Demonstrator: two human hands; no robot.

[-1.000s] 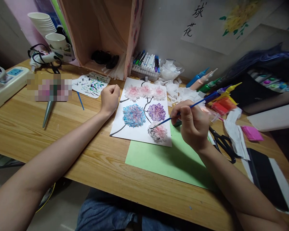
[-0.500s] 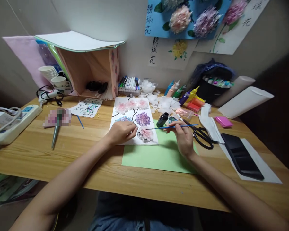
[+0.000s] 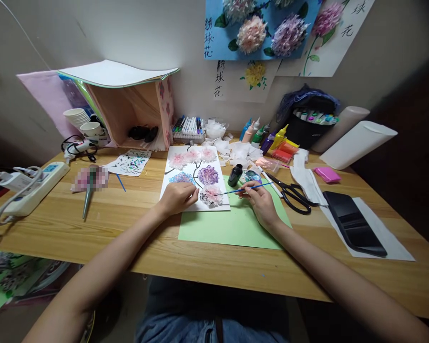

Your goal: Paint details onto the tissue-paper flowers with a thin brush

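Note:
My right hand [image 3: 260, 202] is closed in a pen grip on a thin blue paintbrush [image 3: 230, 191]. The brush tip touches the lowest pink tissue-paper flower [image 3: 218, 194], which has black marks on its left part. This flower sits on a white sheet [image 3: 168, 170] with pink, blue and purple flowers and dark painted branches. My left hand [image 3: 177, 197] rests on the sheet's lower left part, its fingers curled just left of that flower; what lies inside them is hidden. An uncapped dark bottle [image 3: 235, 176] stands close to my right fingers.
Green paper [image 3: 214, 231] lies under the sheet. Black scissors [image 3: 296, 197], a phone [image 3: 353, 221] and a pink packet [image 3: 327, 174] are on the right. Tissue scraps [image 3: 241, 151] and paint bottles [image 3: 257, 136] fill the back. A power strip [image 3: 35, 188] is at left.
The whole view has shifted a little. The brush tip has moved slightly down and left on the pink flower. My left hand stays on the sheet, its fingers drawn in slightly.

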